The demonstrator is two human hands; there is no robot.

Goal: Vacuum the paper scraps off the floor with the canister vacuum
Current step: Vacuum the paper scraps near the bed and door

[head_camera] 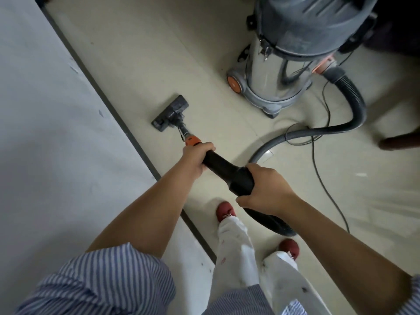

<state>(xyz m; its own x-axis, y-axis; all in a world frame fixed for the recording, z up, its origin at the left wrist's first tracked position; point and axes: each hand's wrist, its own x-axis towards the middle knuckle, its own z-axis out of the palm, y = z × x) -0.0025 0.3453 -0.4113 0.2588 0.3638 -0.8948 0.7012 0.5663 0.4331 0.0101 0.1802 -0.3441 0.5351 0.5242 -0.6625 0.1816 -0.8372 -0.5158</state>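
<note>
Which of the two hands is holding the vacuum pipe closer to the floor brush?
The left hand. It grips just behind the orange collar, nearer the floor brush; the right hand holds further back.

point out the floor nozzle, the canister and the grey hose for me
floor nozzle [170, 114]: head view, on the top of its black housing.
canister [270, 71]: head view, on its shiny steel wall.
grey hose [354, 96]: head view, on the ribbed bend just right of the canister.
</note>
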